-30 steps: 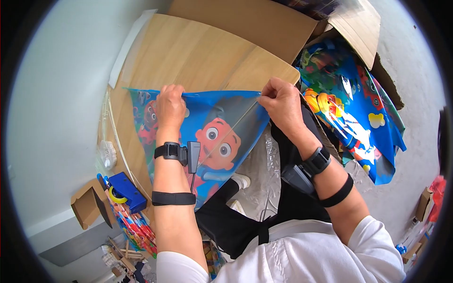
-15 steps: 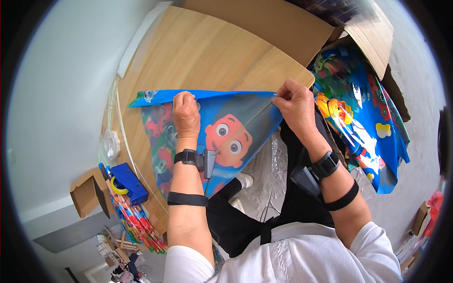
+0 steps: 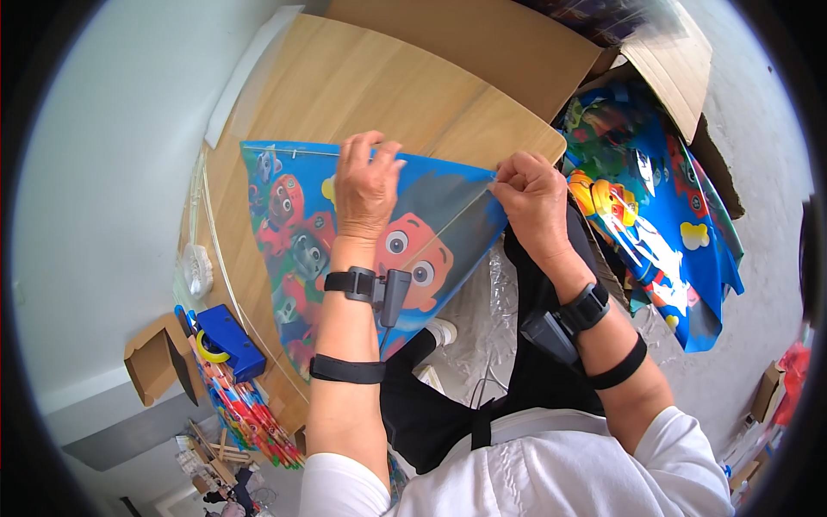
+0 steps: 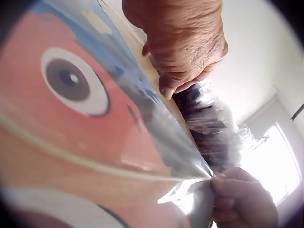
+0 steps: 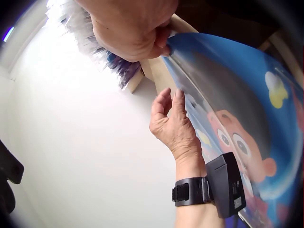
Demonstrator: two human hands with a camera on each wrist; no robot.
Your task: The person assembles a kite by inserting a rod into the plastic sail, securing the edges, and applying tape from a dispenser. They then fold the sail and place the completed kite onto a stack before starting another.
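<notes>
Head view: the right hand (image 3: 530,194) pinches the right corner of a blue printed sheet (image 3: 420,237). From that pinch the sheet spreads leftward and downward, partly over the wooden table (image 3: 405,82); 1 thin pale line (image 3: 458,215) runs from the corner across a printed face with 2 big eyes. Left of the pinch, the left hand (image 3: 366,188) is at the sheet's top edge, fingers loose, gripping nothing visible. Right of the pinch, other printed sheets (image 3: 685,254) hang from a carton (image 3: 672,73).

Left wrist view: the left hand is above the sheet's edge; below it, the right hand pinches the corner where the line ends.

Right wrist view: the right hand holds the corner; below that grip, the left hand's thumb and fingers stand apart.
</notes>
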